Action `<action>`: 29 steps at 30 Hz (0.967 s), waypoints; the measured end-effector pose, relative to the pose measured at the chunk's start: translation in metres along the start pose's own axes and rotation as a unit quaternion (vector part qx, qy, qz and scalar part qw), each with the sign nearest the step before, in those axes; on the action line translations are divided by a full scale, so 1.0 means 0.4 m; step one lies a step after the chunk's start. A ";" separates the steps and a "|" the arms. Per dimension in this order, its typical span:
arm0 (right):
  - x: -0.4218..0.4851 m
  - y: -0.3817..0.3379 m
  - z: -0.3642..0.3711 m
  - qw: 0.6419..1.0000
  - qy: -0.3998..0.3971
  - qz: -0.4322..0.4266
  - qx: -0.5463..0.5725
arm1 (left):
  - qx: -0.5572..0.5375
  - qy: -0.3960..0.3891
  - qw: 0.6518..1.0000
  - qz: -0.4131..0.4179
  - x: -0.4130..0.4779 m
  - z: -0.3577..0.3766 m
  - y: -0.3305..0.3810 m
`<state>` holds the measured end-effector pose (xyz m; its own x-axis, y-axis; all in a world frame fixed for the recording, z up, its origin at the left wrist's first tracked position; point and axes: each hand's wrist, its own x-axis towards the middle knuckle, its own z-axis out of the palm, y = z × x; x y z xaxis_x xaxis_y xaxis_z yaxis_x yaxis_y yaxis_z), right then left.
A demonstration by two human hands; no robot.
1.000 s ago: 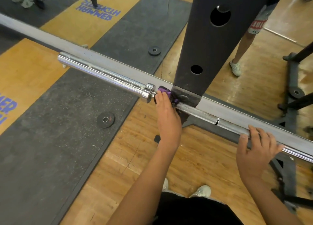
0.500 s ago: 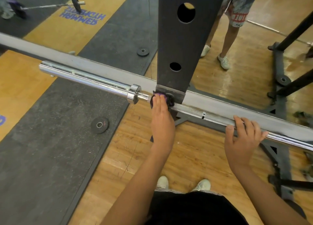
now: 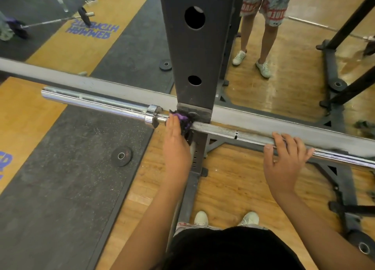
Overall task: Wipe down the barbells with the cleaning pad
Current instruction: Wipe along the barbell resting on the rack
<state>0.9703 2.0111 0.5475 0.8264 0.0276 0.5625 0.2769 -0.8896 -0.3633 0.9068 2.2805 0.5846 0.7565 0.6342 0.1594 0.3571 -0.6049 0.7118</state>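
A chrome barbell point(image 3: 227, 132) lies across the rack from upper left to lower right, its thick sleeve point(image 3: 97, 103) at the left. My left hand point(image 3: 176, 144) presses a purple cleaning pad point(image 3: 183, 118) onto the shaft right beside the sleeve collar, at the foot of the black rack upright point(image 3: 194, 52). The pad is mostly hidden by my fingers and the upright's bracket. My right hand point(image 3: 284, 162) rests on the knurled shaft further right, fingers curled over the top of the bar.
A mirror behind the rack reflects a person's legs point(image 3: 261, 38) and another barbell point(image 3: 56, 21). A grey rail point(image 3: 284, 119) runs along the mirror's base. A small black plate point(image 3: 121, 156) lies on the rubber mat at left. Rack base feet point(image 3: 345, 192) spread at right.
The view has shifted, so the bar and upright sit further left in frame. My left hand stays with the pad at the collar; my right hand keeps its place on the shaft.
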 end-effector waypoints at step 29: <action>0.010 -0.024 -0.030 0.993 -0.111 0.028 0.032 | 0.053 0.035 0.998 0.027 -0.041 0.080 0.036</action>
<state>0.9650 2.0142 0.5621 0.9268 0.0855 0.3657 0.2530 -0.8618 -0.4397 0.9171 2.2458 0.5703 0.7372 0.6291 0.2465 0.3755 -0.6847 0.6246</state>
